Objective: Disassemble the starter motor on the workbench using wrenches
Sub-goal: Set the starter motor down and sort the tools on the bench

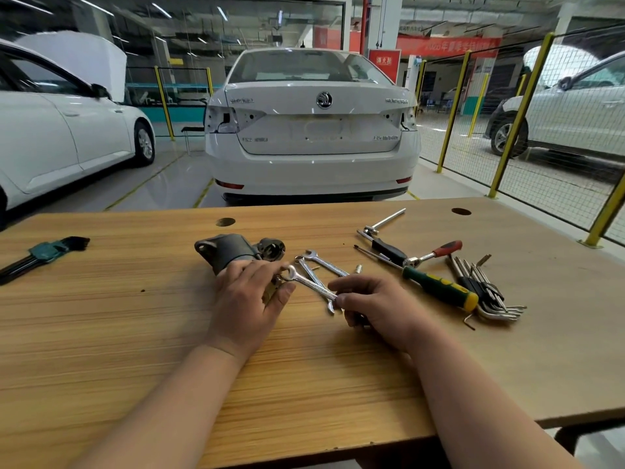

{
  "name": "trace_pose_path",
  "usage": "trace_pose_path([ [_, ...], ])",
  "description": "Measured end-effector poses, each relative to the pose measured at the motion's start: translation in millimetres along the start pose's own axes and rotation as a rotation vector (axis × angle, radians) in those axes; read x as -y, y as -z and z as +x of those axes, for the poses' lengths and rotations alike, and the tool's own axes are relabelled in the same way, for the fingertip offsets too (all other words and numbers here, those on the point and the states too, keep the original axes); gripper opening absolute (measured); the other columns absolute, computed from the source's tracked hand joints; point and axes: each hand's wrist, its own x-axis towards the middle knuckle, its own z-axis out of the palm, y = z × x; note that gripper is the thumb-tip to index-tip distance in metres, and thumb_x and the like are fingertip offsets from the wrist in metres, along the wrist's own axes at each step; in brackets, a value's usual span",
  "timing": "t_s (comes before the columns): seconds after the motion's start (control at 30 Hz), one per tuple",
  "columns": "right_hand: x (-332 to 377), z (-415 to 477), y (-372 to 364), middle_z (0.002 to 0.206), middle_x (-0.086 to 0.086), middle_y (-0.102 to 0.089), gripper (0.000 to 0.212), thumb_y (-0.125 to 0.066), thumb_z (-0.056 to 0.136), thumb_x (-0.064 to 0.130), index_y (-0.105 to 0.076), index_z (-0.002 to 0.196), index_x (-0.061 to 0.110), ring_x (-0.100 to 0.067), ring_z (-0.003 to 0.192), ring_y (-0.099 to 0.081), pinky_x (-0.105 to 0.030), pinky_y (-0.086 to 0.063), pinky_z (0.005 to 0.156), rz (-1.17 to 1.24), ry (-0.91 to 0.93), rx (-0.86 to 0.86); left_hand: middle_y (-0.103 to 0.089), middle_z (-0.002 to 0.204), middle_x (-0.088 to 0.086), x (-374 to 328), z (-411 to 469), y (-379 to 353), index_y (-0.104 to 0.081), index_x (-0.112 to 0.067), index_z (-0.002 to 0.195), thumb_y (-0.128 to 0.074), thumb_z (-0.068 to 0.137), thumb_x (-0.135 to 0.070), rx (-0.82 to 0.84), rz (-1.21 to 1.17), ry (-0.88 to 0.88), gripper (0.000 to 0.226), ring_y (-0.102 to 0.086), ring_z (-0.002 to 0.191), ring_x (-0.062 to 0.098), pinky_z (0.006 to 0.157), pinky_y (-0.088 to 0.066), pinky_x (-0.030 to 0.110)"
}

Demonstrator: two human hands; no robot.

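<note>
Chrome combination wrench (313, 284) lies slanted between the two hands. The right hand (375, 308) pinches its shank at the end away from the motor, and its ring end sits at the near end of the starter motor (233, 253). That dark motor lies on its side on the wooden surface (135, 333), a little left of centre, with its mounting flange turned away. The left hand (248, 296) grips the motor's near end, fingers curled over the housing and thumb beside the ring. The fingers hide whether the ring is fully down on a fastener.

The step in hand looks like breaking a nut loose. It should go best if the ring is pressed square and fully onto the nut before any pull. The left hand should bear down hard so the round housing cannot roll. The right hand would do better wrapped round the shank than pinching it.

Two spare wrenches (324, 262) lie just under the swing path and are best nudged aside toward the green-and-yellow screwdriver (439, 289).
</note>
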Motion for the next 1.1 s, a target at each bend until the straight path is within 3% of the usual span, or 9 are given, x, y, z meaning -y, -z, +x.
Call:
trace_pose_path([
  [0.17,-0.1,3.4,4.5,0.074,-0.005,-0.068,0.021,-0.060,0.085,-0.006,-0.068,0.098,0.009,-0.016,0.054,-0.059,-0.024,-0.046,0.047,0.239,0.017,-0.028,-0.066,0.092,-0.004,2.3,-0.2,-4.1,-0.067,-0.013,0.096,-0.038,0.088,-0.054,-0.055,-0.032,0.021,0.050,-0.046,0.094,0.019,0.083,-0.023,0.025],
  [0.33,3.7,2.7,5.7,0.078,-0.006,-0.072,0.029,-0.054,0.085,-0.014,-0.067,0.099,0.007,-0.016,0.062,-0.065,-0.022,-0.050,0.053,0.319,0.093,-0.067,-0.061,0.091,-0.007,3.0,-1.0,-3.8,-0.064,-0.017,0.091,-0.027,0.088,-0.064,-0.042,-0.041,-0.016,0.060,-0.042,0.094,0.014,0.081,-0.023,0.026],
  [0.57,3.7,3.0,6.1,0.080,-0.006,-0.073,0.034,-0.052,0.085,-0.016,-0.067,0.103,0.009,-0.015,0.068,-0.067,-0.022,-0.053,0.062,0.344,0.147,-0.061,-0.063,0.089,-0.003,4.5,-0.6,-5.0,-0.065,-0.012,0.087,-0.023,0.092,-0.060,-0.054,-0.051,0.000,0.064,-0.044,0.093,0.016,0.080,-0.035,0.037],
  [0.77,3.1,4.3,9.9,0.088,-0.009,-0.073,0.031,-0.056,0.084,-0.012,-0.068,0.103,0.011,-0.018,0.073,-0.068,-0.024,-0.054,0.064,0.430,0.167,-0.078,-0.066,0.092,-0.001,6.9,-0.1,-7.1,-0.067,-0.013,0.078,-0.030,0.095,-0.050,-0.094,-0.012,-0.055,0.056,-0.046,0.093,0.017,0.081,-0.031,0.032],
  [0.9,5.1,13.4,1.7,0.080,-0.012,-0.071,0.028,-0.067,0.072,0.009,-0.064,0.099,0.003,-0.017,0.067,-0.067,-0.024,-0.055,0.059,0.742,0.082,-0.106,-0.066,0.090,0.000,7.4,-0.7,-9.2,-0.069,-0.012,0.073,-0.034,0.094,-0.046,-0.101,0.030,-0.072,0.054,-0.048,0.090,0.020,0.081,-0.031,0.033],
  [0.97,7.6,19.8,-6.5,0.078,-0.012,-0.069,0.019,-0.066,0.076,0.015,-0.064,0.091,0.003,-0.016,0.062,-0.065,-0.024,-0.055,0.056,0.743,0.010,-0.058,-0.066,0.089,0.001,7.0,0.3,-9.0,-0.071,-0.011,0.072,-0.036,0.093,-0.045,-0.094,0.054,-0.088,0.053,-0.048,0.090,0.021,0.081,-0.031,0.033],
  [1.1,22.8,36.2,-12.5,0.075,-0.011,-0.070,0.014,-0.061,0.084,0.015,-0.064,0.091,0.003,-0.011,0.054,-0.064,-0.020,-0.052,0.047,0.730,-0.087,0.067,-0.061,0.103,0.005,6.7,1.3,-2.8,-0.069,-0.009,0.092,-0.051,0.082,-0.045,-0.037,-0.027,-0.070,0.042,-0.044,0.100,0.018,0.087,-0.038,0.035],
])
